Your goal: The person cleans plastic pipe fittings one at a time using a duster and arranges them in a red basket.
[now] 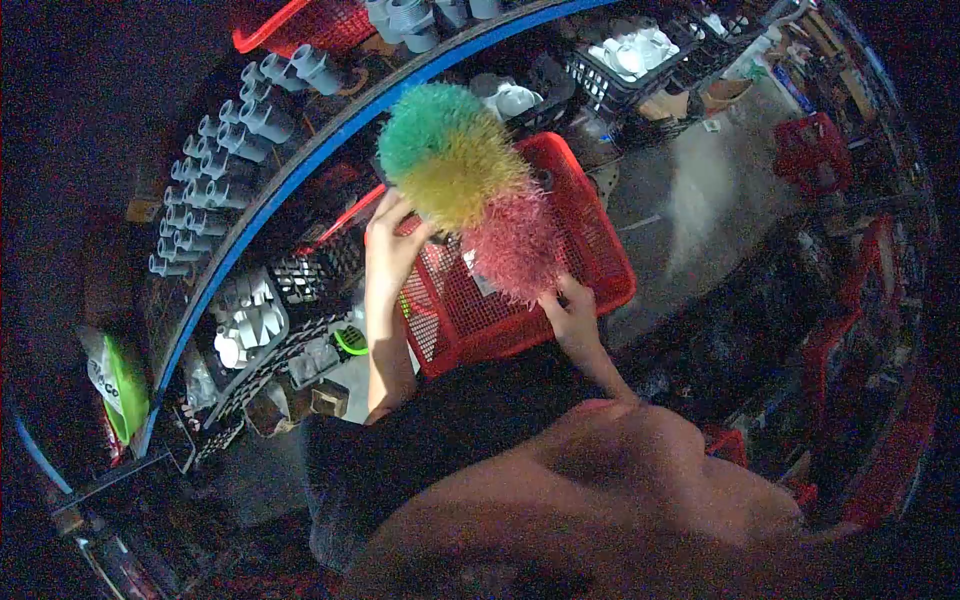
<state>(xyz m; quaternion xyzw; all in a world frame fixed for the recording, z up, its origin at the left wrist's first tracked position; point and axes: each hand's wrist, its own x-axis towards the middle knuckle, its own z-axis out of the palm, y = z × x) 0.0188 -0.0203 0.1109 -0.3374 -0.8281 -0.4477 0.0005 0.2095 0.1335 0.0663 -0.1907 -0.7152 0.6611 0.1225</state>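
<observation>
A fluffy duster [455,180], banded green, yellow and pink, lies slantwise across the middle of the view, above a red plastic basket [590,235]. My left hand [392,235] has its fingers curled against the duster's yellow-green side, partly hidden by the fibres. At the pink end, my right hand [572,312] pinches the tip between thumb and fingers. The basket sits in front of my body with mesh walls, and something pale shows inside behind the duster.
A blue-edged shelf [290,180] curves past on the left, carrying grey pipe fittings [240,130]. Below it are black crates, one with white fittings [250,315]. Another black crate of white parts [635,55] stands at the back. A red basket [812,152] is on the floor at right.
</observation>
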